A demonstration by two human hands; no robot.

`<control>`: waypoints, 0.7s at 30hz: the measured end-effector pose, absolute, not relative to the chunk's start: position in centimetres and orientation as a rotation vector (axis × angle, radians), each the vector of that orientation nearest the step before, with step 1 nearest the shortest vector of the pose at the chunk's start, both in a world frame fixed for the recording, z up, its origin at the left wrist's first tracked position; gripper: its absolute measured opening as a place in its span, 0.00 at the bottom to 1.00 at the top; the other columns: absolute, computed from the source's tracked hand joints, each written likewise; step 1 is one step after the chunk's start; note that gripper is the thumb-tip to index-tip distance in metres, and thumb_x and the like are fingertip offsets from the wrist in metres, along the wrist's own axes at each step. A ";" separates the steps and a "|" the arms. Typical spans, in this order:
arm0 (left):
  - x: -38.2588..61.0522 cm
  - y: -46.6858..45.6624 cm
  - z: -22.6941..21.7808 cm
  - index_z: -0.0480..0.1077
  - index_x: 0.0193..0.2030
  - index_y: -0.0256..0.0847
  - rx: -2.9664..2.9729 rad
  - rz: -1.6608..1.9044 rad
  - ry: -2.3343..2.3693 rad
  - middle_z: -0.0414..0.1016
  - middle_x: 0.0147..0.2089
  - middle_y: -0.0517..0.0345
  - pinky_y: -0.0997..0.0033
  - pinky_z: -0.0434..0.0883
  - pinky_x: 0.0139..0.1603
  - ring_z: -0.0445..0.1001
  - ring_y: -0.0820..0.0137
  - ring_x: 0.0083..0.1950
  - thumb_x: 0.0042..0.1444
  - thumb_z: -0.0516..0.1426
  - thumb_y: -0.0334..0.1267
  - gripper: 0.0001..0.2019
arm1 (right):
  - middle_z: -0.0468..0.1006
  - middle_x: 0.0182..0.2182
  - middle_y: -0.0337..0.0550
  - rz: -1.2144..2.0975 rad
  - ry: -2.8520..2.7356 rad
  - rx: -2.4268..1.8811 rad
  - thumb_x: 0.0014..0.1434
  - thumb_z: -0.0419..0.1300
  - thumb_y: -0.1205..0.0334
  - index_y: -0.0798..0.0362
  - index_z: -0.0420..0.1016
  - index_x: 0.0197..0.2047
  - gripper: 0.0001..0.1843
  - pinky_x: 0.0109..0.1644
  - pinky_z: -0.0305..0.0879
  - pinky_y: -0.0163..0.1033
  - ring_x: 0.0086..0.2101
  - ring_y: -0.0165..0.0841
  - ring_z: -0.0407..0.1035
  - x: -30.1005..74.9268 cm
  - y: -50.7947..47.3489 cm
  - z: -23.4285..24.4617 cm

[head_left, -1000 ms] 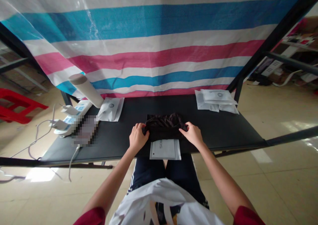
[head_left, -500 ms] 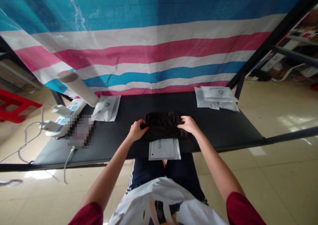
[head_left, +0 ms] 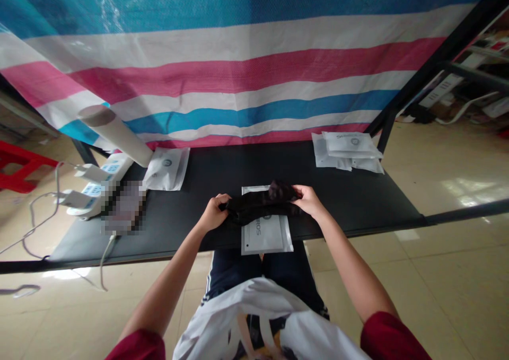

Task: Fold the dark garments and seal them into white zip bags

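Two hands (head_left: 212,214) (head_left: 309,201) gripped one black cloth (head_left: 260,209) between curled fingers, over one white packet (head_left: 266,235). About three more packets (head_left: 348,152) lay to the right, though the stack was hard to count.

A striped tarp (head_left: 238,68) hangs right behind the counter (head_left: 222,161)! Over on the left, a pale tube (head_left: 113,129) tilts up above a power strip (head_left: 101,182), with a white pouch (head_left: 167,169) just beside it. More pouches (head_left: 345,150) are piled far right, and there's a red stool (head_left: 19,172) down on the tiled floor (head_left: 449,254)!
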State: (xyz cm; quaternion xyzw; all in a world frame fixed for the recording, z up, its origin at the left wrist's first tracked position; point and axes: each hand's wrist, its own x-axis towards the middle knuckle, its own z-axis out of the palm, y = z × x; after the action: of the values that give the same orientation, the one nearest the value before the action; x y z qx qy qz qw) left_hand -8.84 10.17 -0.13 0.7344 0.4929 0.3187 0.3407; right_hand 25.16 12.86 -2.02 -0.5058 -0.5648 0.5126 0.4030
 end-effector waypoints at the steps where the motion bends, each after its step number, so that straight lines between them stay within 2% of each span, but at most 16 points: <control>1: -8.8 10.1 -0.3 0.71 0.25 0.39 1.932 0.859 1.264 0.74 0.32 0.57 0.66 0.68 0.46 0.71 0.67 0.39 0.42 0.52 0.26 0.08 | 0.82 0.34 0.44 1.274 -1.453 -1.263 0.40 0.68 0.63 0.55 0.78 0.36 0.16 0.45 0.70 0.43 0.37 0.40 0.76 25.2 12.7 -2.0; 5: -8.3 9.8 -0.3 0.71 0.24 0.39 2.017 0.860 1.282 0.72 0.33 0.58 0.67 0.66 0.44 0.69 0.67 0.40 0.37 0.49 0.22 0.13 | 0.81 0.33 0.42 1.247 -1.636 -1.194 0.45 0.64 0.66 0.56 0.79 0.36 0.12 0.41 0.68 0.38 0.37 0.38 0.74 25.5 12.3 -1.6; 10: -7.5 9.5 0.2 0.71 0.24 0.40 2.041 0.815 1.306 0.72 0.33 0.58 0.67 0.65 0.44 0.67 0.67 0.40 0.35 0.48 0.20 0.15 | 0.80 0.29 0.40 1.394 -1.605 -1.280 0.43 0.64 0.66 0.57 0.79 0.34 0.11 0.34 0.64 0.35 0.31 0.34 0.71 25.9 12.1 -0.7; 14: -7.4 9.6 0.1 0.72 0.26 0.39 2.020 0.842 1.305 0.73 0.33 0.58 0.66 0.65 0.44 0.68 0.67 0.39 0.36 0.48 0.20 0.15 | 0.78 0.27 0.39 1.407 -1.528 -1.236 0.42 0.66 0.64 0.57 0.79 0.31 0.10 0.36 0.64 0.36 0.31 0.34 0.70 25.5 12.2 -0.5; 18: -7.4 9.8 -0.1 0.72 0.26 0.39 2.012 0.859 1.266 0.73 0.33 0.58 0.66 0.65 0.44 0.70 0.68 0.39 0.37 0.48 0.21 0.14 | 0.74 0.25 0.36 1.287 -1.545 -1.124 0.45 0.65 0.63 0.55 0.74 0.25 0.05 0.37 0.62 0.36 0.31 0.32 0.67 25.3 11.9 -0.7; 21: -7.3 9.8 -0.1 0.69 0.24 0.38 1.963 0.896 1.198 0.71 0.30 0.59 0.68 0.65 0.41 0.69 0.70 0.36 0.36 0.48 0.22 0.13 | 0.69 0.23 0.34 1.290 -1.538 -1.110 0.46 0.66 0.62 0.54 0.71 0.22 0.08 0.35 0.59 0.34 0.28 0.29 0.63 25.5 11.6 -0.8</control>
State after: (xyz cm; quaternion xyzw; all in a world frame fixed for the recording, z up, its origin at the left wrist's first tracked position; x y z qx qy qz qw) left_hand -7.35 9.85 -0.08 0.7508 0.4579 0.3428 0.3303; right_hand 25.55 11.61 -0.84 -0.4411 -0.6111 0.5127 0.4113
